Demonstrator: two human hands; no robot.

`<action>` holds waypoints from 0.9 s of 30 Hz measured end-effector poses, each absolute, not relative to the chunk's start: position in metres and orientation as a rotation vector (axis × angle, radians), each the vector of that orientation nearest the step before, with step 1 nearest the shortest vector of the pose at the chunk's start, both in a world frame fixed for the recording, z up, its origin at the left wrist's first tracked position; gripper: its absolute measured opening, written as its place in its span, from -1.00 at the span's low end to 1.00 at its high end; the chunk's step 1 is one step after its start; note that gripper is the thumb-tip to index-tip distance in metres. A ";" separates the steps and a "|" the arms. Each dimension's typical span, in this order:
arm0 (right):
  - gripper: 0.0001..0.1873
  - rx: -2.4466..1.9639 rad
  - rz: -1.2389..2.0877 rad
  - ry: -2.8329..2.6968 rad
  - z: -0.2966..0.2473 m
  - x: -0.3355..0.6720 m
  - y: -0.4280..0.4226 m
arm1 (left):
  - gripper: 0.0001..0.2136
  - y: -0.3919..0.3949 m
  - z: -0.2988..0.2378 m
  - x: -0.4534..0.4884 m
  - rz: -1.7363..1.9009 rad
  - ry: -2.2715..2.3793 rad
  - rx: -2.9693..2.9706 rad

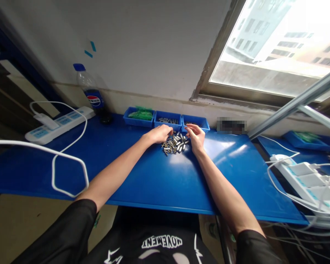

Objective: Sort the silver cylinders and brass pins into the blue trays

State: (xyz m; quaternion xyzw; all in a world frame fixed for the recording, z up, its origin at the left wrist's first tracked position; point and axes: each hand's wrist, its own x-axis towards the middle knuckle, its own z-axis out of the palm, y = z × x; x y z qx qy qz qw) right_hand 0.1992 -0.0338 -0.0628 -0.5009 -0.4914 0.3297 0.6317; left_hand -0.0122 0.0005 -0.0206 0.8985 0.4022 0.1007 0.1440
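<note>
A loose pile of small metal pins and short silvery cylinders lies on the blue table between my hands. My left hand is at the pile's left edge, in front of the middle blue bin. Its fingers are curled downward and closed, and whatever they hold is hidden. On the other side, my right hand is in front of the right blue bin, thumb and fingers bent together in a pinch. Anything between those fingertips is too small to make out. Silvery cylinders lie in the middle bin; dark small parts show in the right one.
A left blue bin holds green bags. Beyond it stands a cola bottle by the wall. A power strip and a white cable lie on the left. More plugged chargers sit at right, near a metal bar.
</note>
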 end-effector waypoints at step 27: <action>-0.48 -1.107 0.788 -1.118 -0.056 0.197 -0.035 | -0.80 0.001 0.003 -0.024 0.484 1.040 2.421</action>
